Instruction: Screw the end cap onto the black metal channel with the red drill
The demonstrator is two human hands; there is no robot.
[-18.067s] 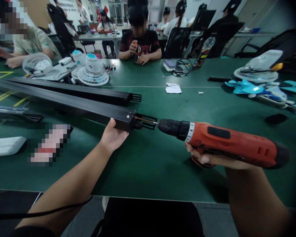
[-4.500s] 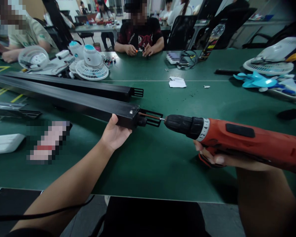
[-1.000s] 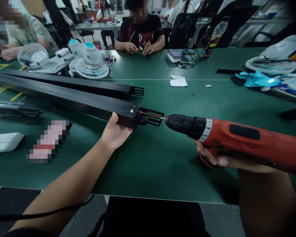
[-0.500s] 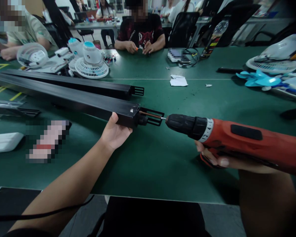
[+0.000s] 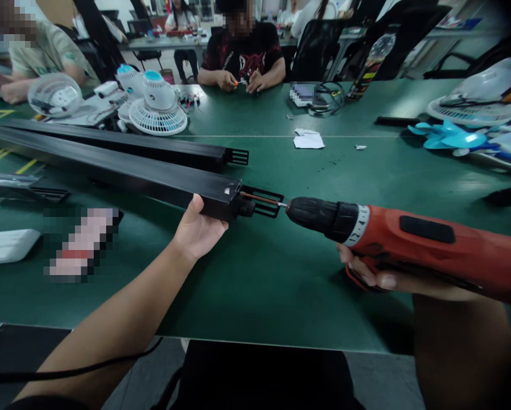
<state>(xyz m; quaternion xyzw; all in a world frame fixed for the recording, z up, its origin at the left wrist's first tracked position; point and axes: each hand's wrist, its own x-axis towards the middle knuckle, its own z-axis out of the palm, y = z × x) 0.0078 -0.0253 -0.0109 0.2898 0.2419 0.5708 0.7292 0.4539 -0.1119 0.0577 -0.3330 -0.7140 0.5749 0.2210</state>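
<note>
A long black rectangular bar (image 5: 153,175) runs from the left edge to mid-table, with a slotted black bracket (image 5: 267,202) and a small knob (image 5: 246,208) at its near end. My left hand (image 5: 201,230) grips that end from below, thumb against the side. In my right hand (image 5: 373,276) is a red and black cordless drill (image 5: 409,233), fingers wrapped round its handle. The drill's long thin bit (image 5: 262,198) passes along the bracket and its tip meets the bar's end face. What the tip engages is too small to tell.
Behind lies a second black bar (image 5: 174,147). White fan parts (image 5: 157,117) sit at the back left, blue fan blades (image 5: 449,135) at the right. Near my left arm lies a phone (image 5: 85,242). A bottle (image 5: 370,65) stands far back; across the table a person (image 5: 242,54) sits.
</note>
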